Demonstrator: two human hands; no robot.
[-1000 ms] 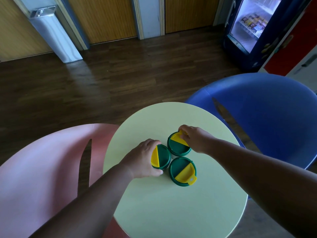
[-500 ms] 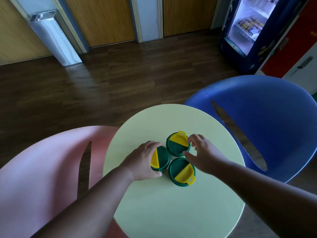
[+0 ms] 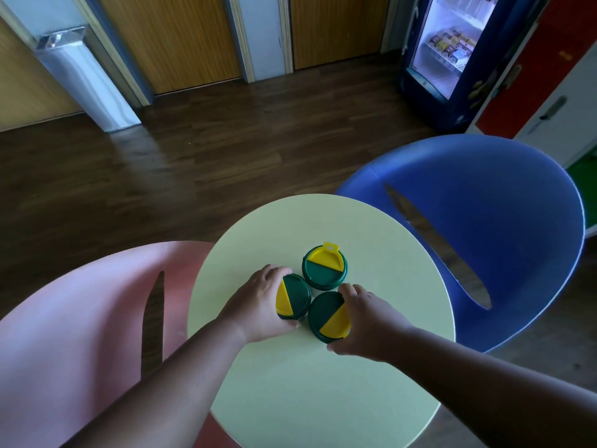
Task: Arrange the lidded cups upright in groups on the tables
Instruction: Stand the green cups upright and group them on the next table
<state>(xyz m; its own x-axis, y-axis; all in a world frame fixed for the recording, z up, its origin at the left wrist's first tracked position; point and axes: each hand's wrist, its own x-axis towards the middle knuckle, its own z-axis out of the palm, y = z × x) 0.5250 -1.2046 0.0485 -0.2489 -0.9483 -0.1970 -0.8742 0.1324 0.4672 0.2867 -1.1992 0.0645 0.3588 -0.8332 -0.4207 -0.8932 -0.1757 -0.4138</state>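
Three green cups with green-and-yellow lids stand upright in a tight cluster on the round pale-yellow table (image 3: pixel 323 392). My left hand (image 3: pixel 258 305) grips the left cup (image 3: pixel 295 300) from its left side. My right hand (image 3: pixel 365 324) is curled round the near right cup (image 3: pixel 326 313) from the right. The far cup (image 3: pixel 324 268) stands free, its yellow tab pointing away from me.
A pink chair (image 3: pixel 74 334) sits left of the table and a blue chair (image 3: pixel 484 221) to its right. Dark wooden floor lies beyond. A lit drinks fridge (image 3: pixel 449 43) stands at the back right, wooden doors along the back wall.
My right hand left the far cup and moved near and down onto the near right cup. My left hand stays on the left cup.
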